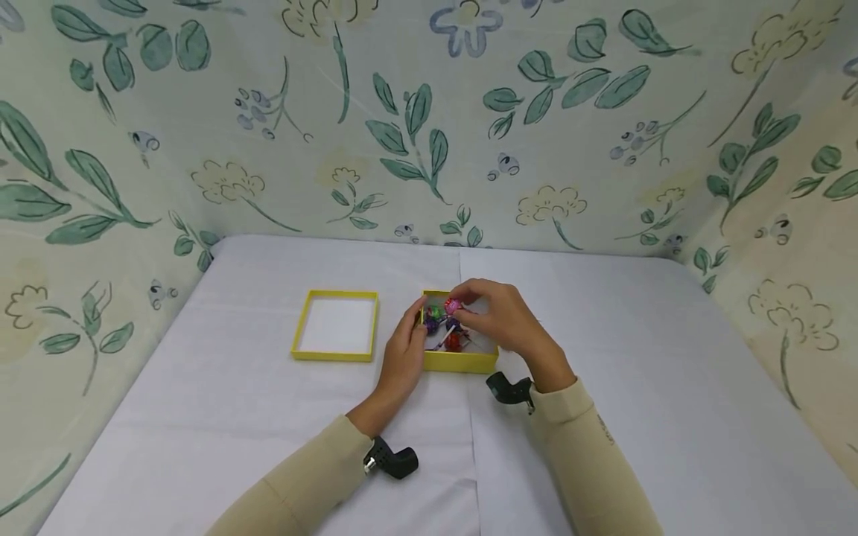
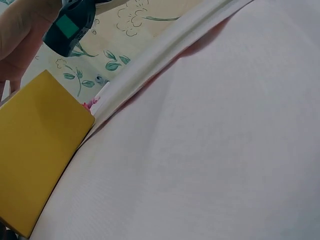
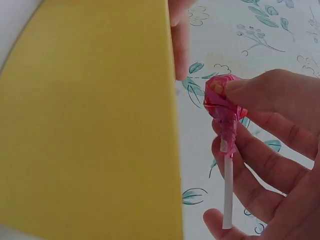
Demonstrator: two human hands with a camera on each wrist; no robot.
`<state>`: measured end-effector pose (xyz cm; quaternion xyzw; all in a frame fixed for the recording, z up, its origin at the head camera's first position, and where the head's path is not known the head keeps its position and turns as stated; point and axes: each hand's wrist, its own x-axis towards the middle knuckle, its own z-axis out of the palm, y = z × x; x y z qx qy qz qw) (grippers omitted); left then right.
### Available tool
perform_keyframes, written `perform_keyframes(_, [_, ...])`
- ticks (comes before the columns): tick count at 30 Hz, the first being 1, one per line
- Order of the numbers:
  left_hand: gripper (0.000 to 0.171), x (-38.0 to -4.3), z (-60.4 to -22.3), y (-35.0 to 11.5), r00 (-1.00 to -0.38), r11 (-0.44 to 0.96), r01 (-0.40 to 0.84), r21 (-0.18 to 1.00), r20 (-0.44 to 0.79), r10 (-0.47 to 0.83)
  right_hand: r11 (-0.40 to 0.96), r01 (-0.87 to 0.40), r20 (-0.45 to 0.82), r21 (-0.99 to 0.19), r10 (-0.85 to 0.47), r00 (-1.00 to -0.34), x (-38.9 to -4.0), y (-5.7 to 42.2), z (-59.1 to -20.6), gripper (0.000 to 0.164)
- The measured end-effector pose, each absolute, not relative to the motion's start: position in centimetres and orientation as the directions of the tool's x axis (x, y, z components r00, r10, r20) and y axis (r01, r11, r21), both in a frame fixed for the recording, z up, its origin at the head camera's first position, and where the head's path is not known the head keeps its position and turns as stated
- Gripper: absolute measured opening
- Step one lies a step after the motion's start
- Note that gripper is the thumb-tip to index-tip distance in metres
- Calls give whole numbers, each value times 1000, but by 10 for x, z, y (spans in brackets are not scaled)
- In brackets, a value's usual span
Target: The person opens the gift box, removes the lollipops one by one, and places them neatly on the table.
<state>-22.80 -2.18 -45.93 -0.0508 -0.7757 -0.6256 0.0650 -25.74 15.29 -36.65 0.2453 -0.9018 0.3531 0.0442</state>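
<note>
Clock centred on the yellow box (image 1: 462, 362). Nearest first: beige sleeves (image 1: 308, 476) at 7 and 5 o'clock; dark print (image 1: 605, 429) on the right one, too small to read. Black wrist cameras (image 1: 398, 461) on both wrists; in the left wrist view one shows a green square (image 2: 67, 26), no text legible. Left hand (image 1: 404, 350) at 9, clamped on the box's left wall. Right hand (image 1: 503, 316) at 2, thumb and fingers clamped on a pink-wrapped lollipop (image 3: 220, 100), which is over the box interior toward 12; white stick (image 3: 228, 192) exposed. In the box: green lollipop (image 1: 436, 313) at 10, purple lollipop (image 1: 432, 326) at 9, red lollipop (image 1: 453, 342) at 7; wrapper text illegible. Yellow-rimmed lid (image 1: 335, 357) at 9, apart from the box. All on white tablecloth (image 1: 670, 417). Farthest: floral backdrop (image 1: 456, 112), 12.
</note>
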Motion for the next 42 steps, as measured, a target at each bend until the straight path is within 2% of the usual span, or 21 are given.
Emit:
perform_keyframes(4, [47,-227,-460,-21,-988,216,152,964,155,4,634,-478,257,-607,-413,-874,-252,161,-365,23])
perform_keyframes(15, [48,-224,-462,-23,-986,220,163,962,166,4,659,-405,162,-635,-399,-903,-239,183,-363,28])
perform_keyframes(26, [48,-229,-464,-22,-982,217,186,958,188,13,697,-483,253,-530,-414,-874,-229,212,-366,27])
perform_keyframes(34, [47,-231,-463,-22,-985,224,171,960,173,10,762,-439,230,-477,-374,-899,-224,228,-375,31])
perform_keyframes(42, [47,-230,-462,-22,-987,217,160,963,162,9,771,-434,205,-467,-383,-901,-219,238,-386,30])
